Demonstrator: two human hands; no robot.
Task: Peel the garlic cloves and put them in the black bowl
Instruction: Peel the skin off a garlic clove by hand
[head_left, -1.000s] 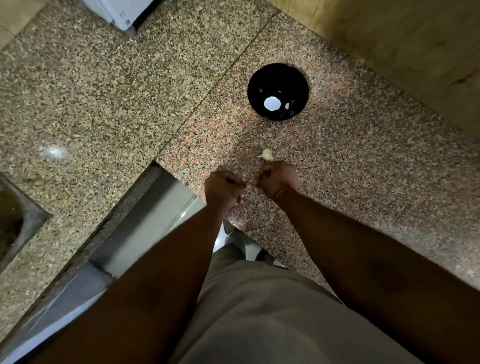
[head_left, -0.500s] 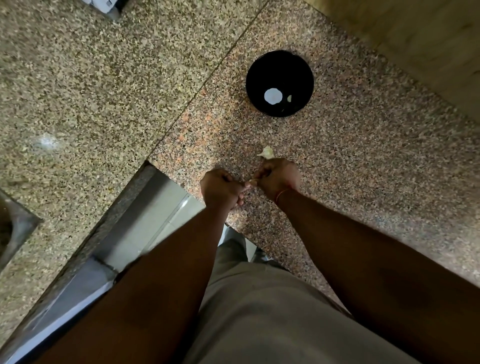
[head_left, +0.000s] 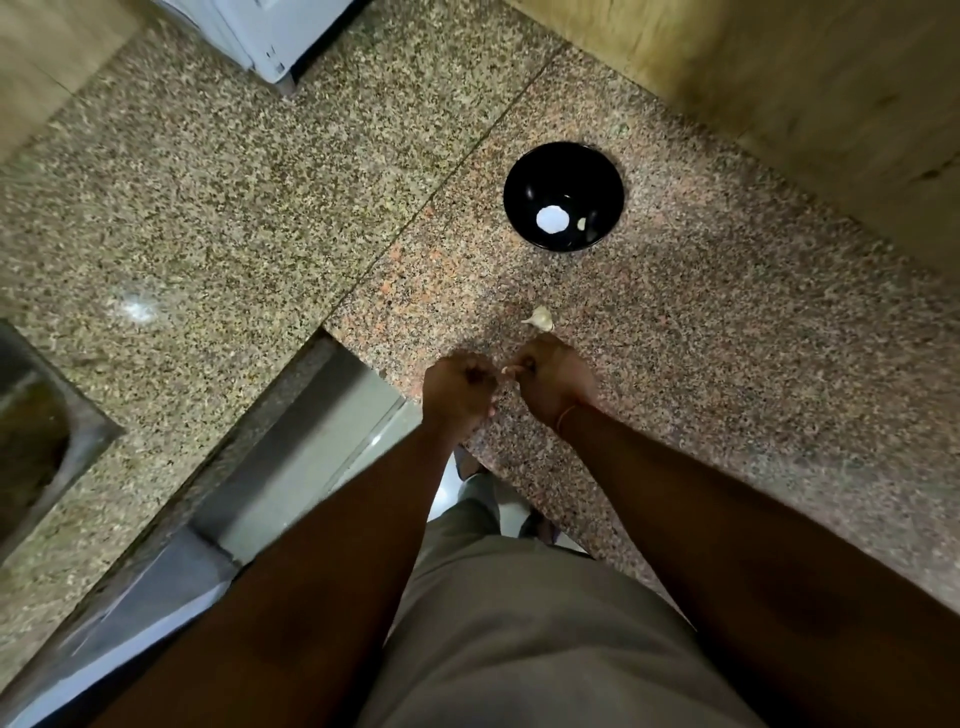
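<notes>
The black bowl (head_left: 563, 196) stands on the speckled granite counter (head_left: 727, 364), with a small pale clove (head_left: 581, 224) and a bright light reflection inside it. A garlic piece (head_left: 540, 318) lies on the counter just beyond my hands. My left hand (head_left: 457, 389) and my right hand (head_left: 553, 382) are curled close together above the counter's front edge. They pinch a small garlic clove (head_left: 505, 370) between their fingertips; only its pale tip shows.
A steel sink (head_left: 36, 431) is set in the counter at the left. A white appliance (head_left: 270, 36) stands at the back. A wooden wall panel (head_left: 805, 93) runs along the back right. Below the counter's inner corner the floor shows.
Both hands stay together on the clove with little movement. The view has shifted slightly, so the bowl sits a little lower in the picture.
</notes>
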